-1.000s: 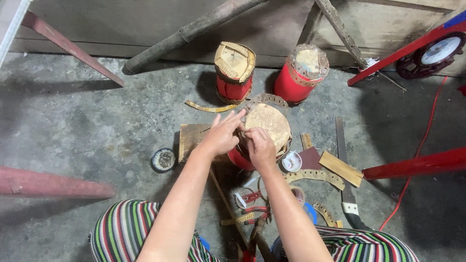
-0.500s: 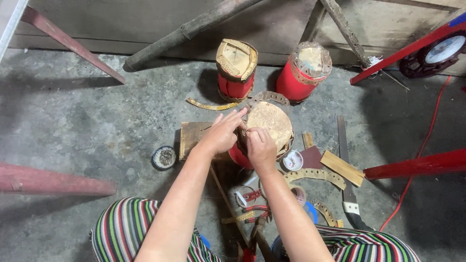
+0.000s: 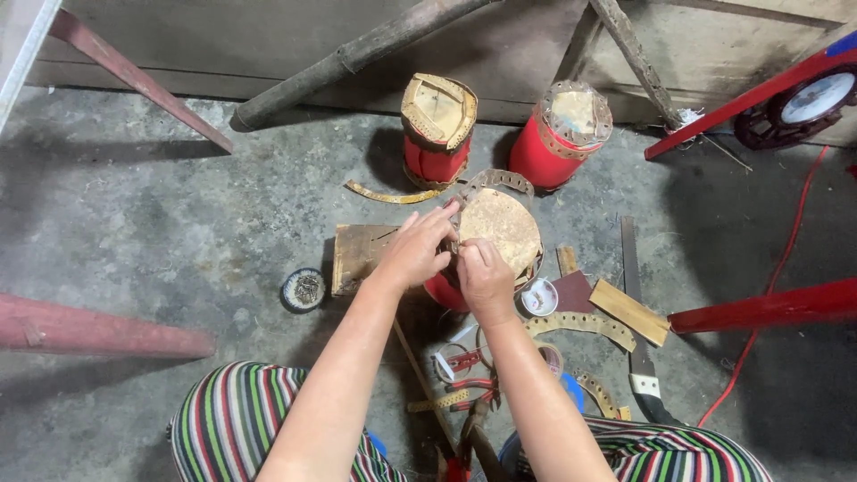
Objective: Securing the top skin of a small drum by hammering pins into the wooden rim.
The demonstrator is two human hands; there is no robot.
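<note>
Close by lay pliers [image 3: 464, 361] with red handles on the concrete floor [image 3: 161, 232]. Just past them, the left hand [image 3: 415, 250] and right hand [image 3: 482, 272] both pinched the near edge of a small red drum [image 3: 500, 232] (its top was tan skin), each grip shut on it. The drum stood on the floor, between the knees. Farther off stood two more red drums [image 3: 437, 125].

One head-worn camera looks steeply down, near, at the concrete floor [image 3: 134, 232].
</note>
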